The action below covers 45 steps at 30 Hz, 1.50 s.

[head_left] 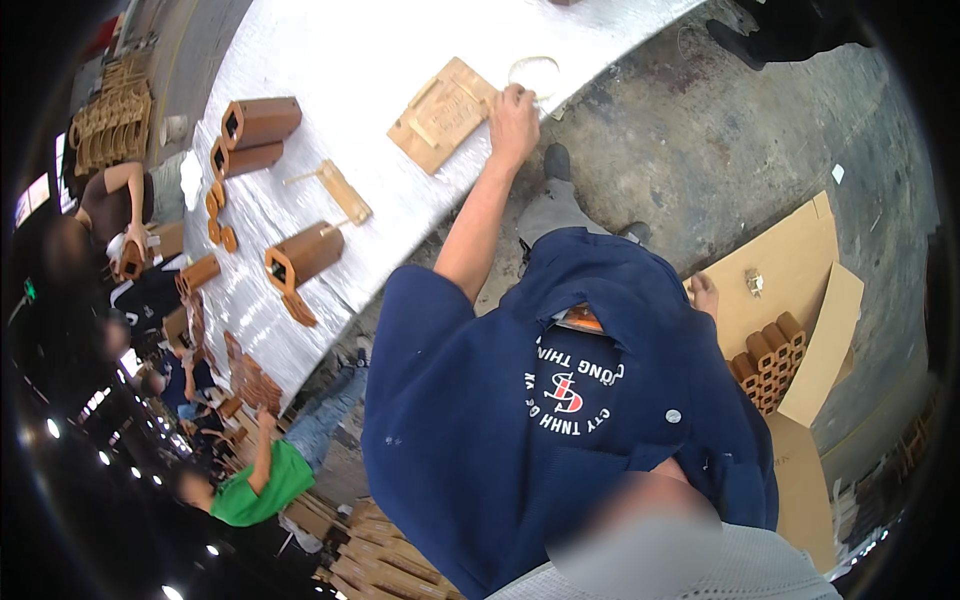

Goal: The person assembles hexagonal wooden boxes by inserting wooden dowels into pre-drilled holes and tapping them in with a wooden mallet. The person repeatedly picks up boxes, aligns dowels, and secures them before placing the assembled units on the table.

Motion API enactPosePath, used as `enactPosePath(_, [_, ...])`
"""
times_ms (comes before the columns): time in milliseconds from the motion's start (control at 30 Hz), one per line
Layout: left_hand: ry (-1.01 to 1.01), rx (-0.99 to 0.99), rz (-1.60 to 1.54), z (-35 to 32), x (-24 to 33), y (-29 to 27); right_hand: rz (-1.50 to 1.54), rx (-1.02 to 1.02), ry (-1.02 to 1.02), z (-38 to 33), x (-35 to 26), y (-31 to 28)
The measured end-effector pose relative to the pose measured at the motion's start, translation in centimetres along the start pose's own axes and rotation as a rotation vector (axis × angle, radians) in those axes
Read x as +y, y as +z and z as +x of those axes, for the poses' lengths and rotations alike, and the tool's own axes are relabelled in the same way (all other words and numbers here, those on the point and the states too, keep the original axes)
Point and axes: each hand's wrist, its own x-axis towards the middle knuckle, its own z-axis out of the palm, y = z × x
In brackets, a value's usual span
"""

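Hollow brown blocks (313, 252) lie lengthwise on the tabletop (340, 60), presumably for stability; the left hand (514, 128) curls at the wooden board's (455, 118) corner, perhaps steadying it; the right hand (705, 296) touches cardboard (775, 230); I cannot tell either grip.

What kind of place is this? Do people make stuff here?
It looks like a woodworking workshop or factory. Hollow brown wood-like blocks lie on a long silvery-covered table, more are stacked in an open tan cardboard box, and a person in a green shirt is nearby.
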Motion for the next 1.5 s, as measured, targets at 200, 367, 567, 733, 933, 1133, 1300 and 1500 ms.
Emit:
enactPosePath(200, [-0.271, 0.104, 0.150, 1.1, 1.3, 3.4, 0.089, 0.043, 0.132, 2.9, 13.7, -14.0])
enactPosePath(367, [-0.190, 0.039, 0.073, 0.8, 15.9, 4.7, 0.472, 0.357, -0.025, -1.6, 15.1, -18.7])
enactPosePath(567, [0.321, -0.672, -0.291, -12.0, 30.8, 16.9, 0.560, 0.586, 0.072, -1.7, 22.1, -13.4])
enactPosePath(733, [-0.243, -1.087, -0.278, -4.7, 33.1, 25.8, 0.967, 0.496, 0.399, -7.4, 21.4, -6.4])
enactPosePath(933, [-0.108, -1.248, 0.091, 1.0, 38.9, 36.0, 1.054, 0.512, 0.694, -11.5, 26.3, -3.6])
enactPosePath(1133, [0.815, -1.464, 0.260, -3.4, 61.3, 50.6, 1.362, 0.816, 0.621, -10.5, 27.8, -8.8])
enactPosePath(1300, [1.293, -1.322, -0.185, -12.4, 88.5, 53.1, 1.431, 0.752, 0.830, -13.6, 27.8, -9.0])
enactPosePath(1500, [1.253, -1.442, -0.205, -22.7, 106.8, 49.2, 0.819, 0.671, 1.045, -16.5, 34.5, -10.6])
